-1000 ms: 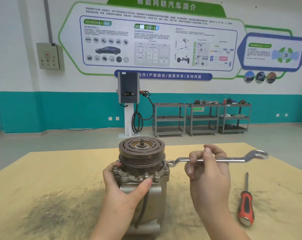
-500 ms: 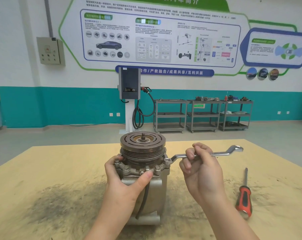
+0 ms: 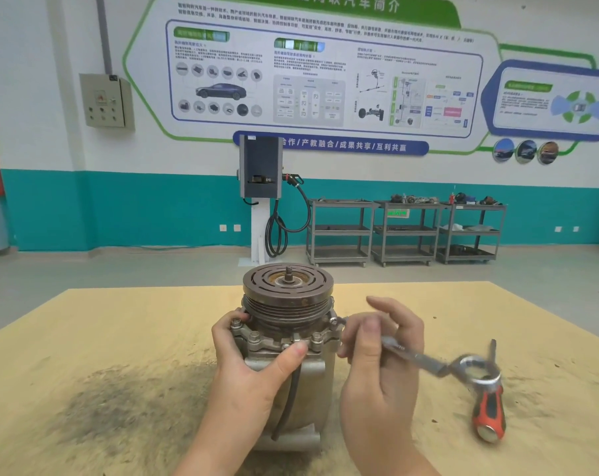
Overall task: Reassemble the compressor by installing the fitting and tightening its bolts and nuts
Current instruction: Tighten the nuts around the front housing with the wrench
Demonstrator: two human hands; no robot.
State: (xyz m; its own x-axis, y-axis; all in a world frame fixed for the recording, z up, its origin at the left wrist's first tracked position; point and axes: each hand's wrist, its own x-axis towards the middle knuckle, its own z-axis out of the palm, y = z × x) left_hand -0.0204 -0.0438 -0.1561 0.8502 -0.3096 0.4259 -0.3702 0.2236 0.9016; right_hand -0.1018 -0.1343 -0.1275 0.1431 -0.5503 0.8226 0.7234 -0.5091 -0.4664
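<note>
On the table (image 3: 85, 338), centre, the compressor (image 3: 287, 338) stands upright — left hand (image 3: 253, 365) grasps its flange. Right of it, the right hand (image 3: 380, 359) pinches a wrench (image 3: 425, 360) whose ring end meets a flange bolt (image 3: 333, 321) — a screwdriver (image 3: 489, 407) lies beyond.

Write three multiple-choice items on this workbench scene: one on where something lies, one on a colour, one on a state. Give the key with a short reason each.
1. Where does the screwdriver lie?
A. right of the compressor on the table
B. left of the compressor
C. on top of the pulley

2. What colour is the screwdriver's handle?
A. blue and white
B. red and black
C. all yellow

3. What is the right hand doing?
A. resting flat on the table
B. holding the wrench
C. gripping the screwdriver

Key:
1 A, it lies on the table past the right hand.
2 B, red grip with black bands.
3 B, fingers pinch the wrench shaft, its ring end at a bolt, while the left hand grips the compressor.
</note>
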